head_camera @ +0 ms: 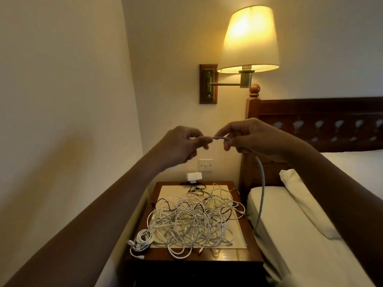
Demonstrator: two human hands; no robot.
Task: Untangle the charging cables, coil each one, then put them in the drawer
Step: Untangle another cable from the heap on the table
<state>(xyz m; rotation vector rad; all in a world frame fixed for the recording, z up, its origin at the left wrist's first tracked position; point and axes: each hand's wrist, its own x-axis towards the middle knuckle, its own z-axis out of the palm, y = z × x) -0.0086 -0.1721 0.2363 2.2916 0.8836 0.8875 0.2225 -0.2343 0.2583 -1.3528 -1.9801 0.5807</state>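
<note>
Grey, smooth cable (263, 183) droops from the pinching grip of left hand (182, 145) and right hand (249, 137).

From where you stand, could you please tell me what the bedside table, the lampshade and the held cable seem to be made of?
The bedside table looks like dark wood with glossy varnish, judging by its reddish tone and reflections. The lampshade is probably cream fabric or paper, since light glows through it. The cable seems plastic-sheathed: pale, smooth, hanging in a curve.
</note>
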